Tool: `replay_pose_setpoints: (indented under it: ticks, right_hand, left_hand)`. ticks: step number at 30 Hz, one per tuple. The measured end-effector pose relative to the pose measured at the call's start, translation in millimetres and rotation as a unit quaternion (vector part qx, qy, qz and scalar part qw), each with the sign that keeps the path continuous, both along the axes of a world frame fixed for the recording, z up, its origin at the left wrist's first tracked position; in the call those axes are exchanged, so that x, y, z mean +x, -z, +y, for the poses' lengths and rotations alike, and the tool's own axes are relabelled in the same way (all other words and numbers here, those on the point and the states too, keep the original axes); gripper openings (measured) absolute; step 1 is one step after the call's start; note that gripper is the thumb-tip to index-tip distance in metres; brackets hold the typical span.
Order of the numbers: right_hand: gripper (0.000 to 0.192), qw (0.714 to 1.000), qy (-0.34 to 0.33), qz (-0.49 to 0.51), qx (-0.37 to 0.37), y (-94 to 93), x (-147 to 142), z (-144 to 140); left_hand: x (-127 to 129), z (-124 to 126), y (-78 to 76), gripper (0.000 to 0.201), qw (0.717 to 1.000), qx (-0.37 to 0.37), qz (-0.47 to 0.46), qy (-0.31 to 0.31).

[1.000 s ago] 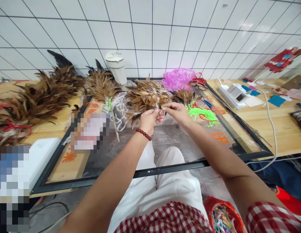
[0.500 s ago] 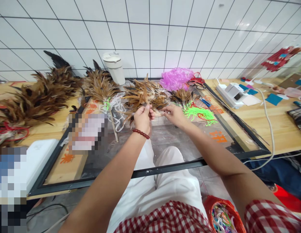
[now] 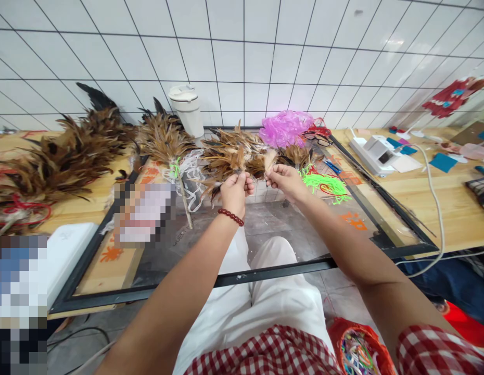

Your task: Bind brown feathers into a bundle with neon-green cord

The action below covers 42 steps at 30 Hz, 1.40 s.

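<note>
I see feather heaps [image 3: 58, 156] on wooden counter [image 3: 453, 208] at left | white tumbler [image 3: 187, 109] by tiled wall [image 3: 242, 52] | my left hand [image 3: 234, 191] fingers pinched on feather bunch [image 3: 230, 156] over glass panel [image 3: 211, 245] | right hand [image 3: 287, 181] fingers nipping one feather [image 3: 270, 158] | pink bag [image 3: 285, 126], white cable [image 3: 435, 192] at right

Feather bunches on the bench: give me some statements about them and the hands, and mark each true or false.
1. The left hand holds a brown feather bunch. True.
2. The right hand rests flat on the wooden table. False: it is raised, pinching a small feather.
3. The pink plastic heap lies beyond the hands, by the tiled wall. True.
4. The white lidded cup lies on its side. False: it stands upright.
</note>
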State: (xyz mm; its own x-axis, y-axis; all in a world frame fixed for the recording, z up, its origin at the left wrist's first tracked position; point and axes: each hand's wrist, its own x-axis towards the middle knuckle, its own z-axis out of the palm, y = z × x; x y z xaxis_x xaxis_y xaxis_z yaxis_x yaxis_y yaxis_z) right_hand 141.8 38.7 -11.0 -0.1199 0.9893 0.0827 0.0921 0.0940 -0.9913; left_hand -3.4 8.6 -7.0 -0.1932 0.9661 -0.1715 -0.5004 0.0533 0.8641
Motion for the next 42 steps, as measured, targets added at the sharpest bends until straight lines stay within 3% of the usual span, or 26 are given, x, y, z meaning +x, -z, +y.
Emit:
replay_pose_setpoints:
  ticks: [3, 6, 18, 25, 27, 30, 33, 38, 42]
  right_hand:
    - [0.031, 0.996, -0.051, 0.070, -0.031, -3.8, -4.3, -6.0]
    - [0.032, 0.996, -0.058, 0.069, -0.007, -3.0, -9.2, -11.4]
    - [0.018, 0.993, -0.004, -0.094, 0.076, 9.8, -14.3, -7.0]
    - [0.005, 0.930, 0.049, -0.272, 0.240, 2.3, -9.9, -13.8]
    - [0.005, 0.952, 0.035, -0.221, 0.207, -0.2, -11.0, -14.8]
    - [0.019, 0.995, -0.045, -0.062, 0.062, -3.6, -11.7, -14.2]
    - [0.028, 0.990, -0.124, 0.047, -0.047, -6.7, -8.0, -12.8]
    - [0.040, 0.984, -0.120, 0.102, -0.077, -6.5, 0.9, -9.4]
    - [0.036, 0.987, -0.119, 0.086, -0.062, -3.6, 2.6, -6.5]
  left_hand:
    - [1.3, -1.2, 0.9, 0.013, 1.000, -0.007, 0.009, 0.024]
    - [2.9, -3.3, 0.4, 0.013, 0.998, -0.019, 0.016, 0.050]
    - [7.3, -3.5, 8.6, 0.017, 0.995, -0.008, 0.048, 0.088]
    - [7.5, -3.3, 9.2, 0.022, 0.993, -0.007, 0.089, 0.077]
    - [6.9, -3.7, 7.5, 0.024, 0.994, -0.010, 0.087, 0.068]
    - [5.6, -4.8, 3.3, 0.020, 0.996, -0.018, 0.048, 0.075]
    - [3.5, -6.9, -1.5, 0.019, 0.990, -0.041, 0.002, 0.137]
    - [0.8, -10.9, -4.3, 0.012, 0.964, -0.054, -0.021, 0.260]
    - [2.3, -12.2, -2.9, 0.010, 0.956, -0.058, -0.034, 0.286]
